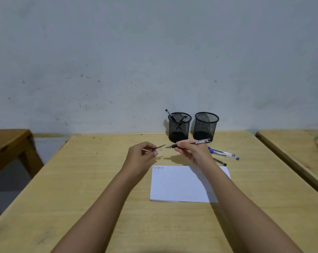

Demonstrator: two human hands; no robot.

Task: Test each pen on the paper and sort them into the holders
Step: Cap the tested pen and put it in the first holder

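My right hand (192,151) holds a black pen (200,142) level above the table, its bare tip pointing left. My left hand (141,155) pinches the pen's cap (159,148), a short gap away from that tip. Below both hands lies a white sheet of paper (180,185) with small scribbles at its top left corner. Two black mesh holders stand at the back of the table: the left holder (179,127) has pens in it, the right holder (205,126) looks empty. Two blue pens (224,154) and a dark pen (220,162) lie right of my right hand.
The light wooden table (81,179) reaches to a grey wall. A darker wooden table (6,143) stands to the left, and another light table (291,152) to the right with a narrow gap between.
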